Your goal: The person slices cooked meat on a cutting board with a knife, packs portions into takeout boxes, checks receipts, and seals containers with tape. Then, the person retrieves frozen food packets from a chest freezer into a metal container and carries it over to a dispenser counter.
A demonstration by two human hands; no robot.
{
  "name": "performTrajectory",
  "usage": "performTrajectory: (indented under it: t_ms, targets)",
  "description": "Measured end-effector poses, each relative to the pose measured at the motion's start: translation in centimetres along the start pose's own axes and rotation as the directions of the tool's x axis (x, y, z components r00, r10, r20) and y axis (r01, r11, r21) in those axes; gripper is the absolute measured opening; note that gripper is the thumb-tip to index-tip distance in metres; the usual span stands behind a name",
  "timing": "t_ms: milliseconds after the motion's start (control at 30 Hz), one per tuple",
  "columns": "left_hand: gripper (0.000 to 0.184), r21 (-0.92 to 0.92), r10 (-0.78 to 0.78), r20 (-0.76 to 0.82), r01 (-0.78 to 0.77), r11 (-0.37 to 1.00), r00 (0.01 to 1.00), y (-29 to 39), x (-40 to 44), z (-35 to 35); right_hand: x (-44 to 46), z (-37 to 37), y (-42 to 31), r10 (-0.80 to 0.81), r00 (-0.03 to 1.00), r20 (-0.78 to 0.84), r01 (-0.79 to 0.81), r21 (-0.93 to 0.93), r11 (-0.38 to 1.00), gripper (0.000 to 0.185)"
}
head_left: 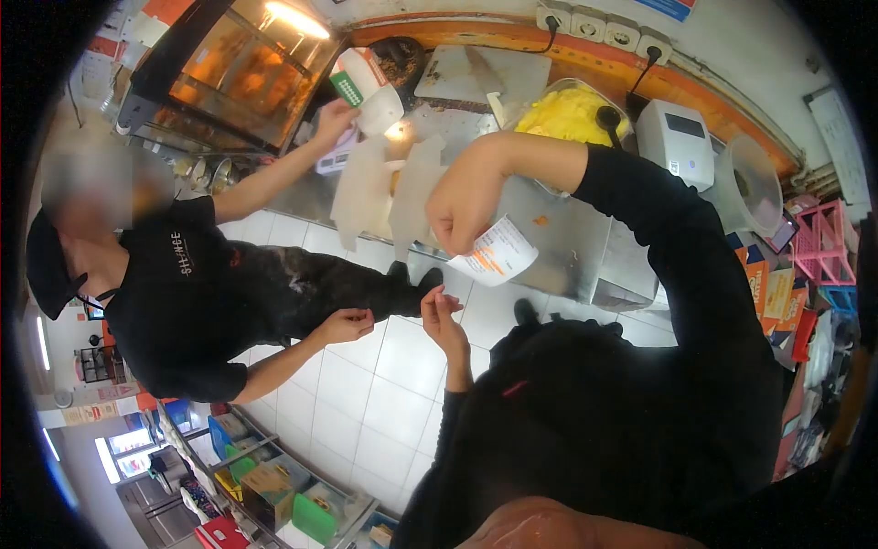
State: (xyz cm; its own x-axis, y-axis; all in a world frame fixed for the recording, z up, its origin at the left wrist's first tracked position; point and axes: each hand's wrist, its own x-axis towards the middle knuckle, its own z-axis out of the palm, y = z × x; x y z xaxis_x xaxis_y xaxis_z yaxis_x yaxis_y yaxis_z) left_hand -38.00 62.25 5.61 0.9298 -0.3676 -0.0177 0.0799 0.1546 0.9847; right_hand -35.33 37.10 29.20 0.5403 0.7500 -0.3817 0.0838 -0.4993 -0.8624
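My right hand is bent down at the wrist over the counter. Its fingers pinch a white printed paper slip with orange marks, which hangs out toward the right. My left hand is raised in front of my body above the tiled floor, fingers loosely curled and apart, with nothing visible in it. Beside my right hand, at the counter edge, stand pale translucent sheets or a wrapper whose contents I cannot make out.
A co-worker in black stands at left, one hand at a white carton. A lit display cabinet stands behind. On the counter are a cutting board with a knife, a tub of yellow food, a white device and a clear bucket.
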Motion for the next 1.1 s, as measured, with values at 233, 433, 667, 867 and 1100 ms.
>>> performTrajectory:
  t_ms: [233, 433, 667, 867, 1100]
  targets:
    - [0.037, 0.074, -0.007, -0.394, 0.039, 0.996, 0.919, 0.0, 9.2, -4.9, 5.9, 0.6, 7.1, 0.08, 0.769, -0.634, -0.548, -0.59, 0.594, 0.018]
    - [0.055, -0.013, -0.13, -0.305, 0.132, 0.991, 0.943, -2.6, 20.6, -8.4, 10.6, 4.0, 19.3, -0.183, 0.539, -0.822, -0.596, -0.526, 0.607, 0.028]
    - [0.067, -0.188, -0.221, -0.047, 0.209, 0.96, 0.974, -4.4, 28.5, -11.4, 11.7, 13.0, 22.3, 0.442, -0.378, -0.813, -0.125, 0.518, 0.846, 0.059]
    - [0.085, 0.177, -0.545, 0.475, 0.532, 0.828, 0.691, -1.7, 31.9, -9.6, 17.4, 14.0, 28.8, 0.507, -0.397, -0.765, 0.039, 0.538, 0.842, 0.058]
    - [0.067, 0.561, -0.363, 0.496, 0.028, 0.828, 0.789, -8.8, 32.0, -4.8, 17.4, 12.4, 26.4, 0.638, -0.466, -0.613, -0.125, 0.76, 0.638, 0.04]
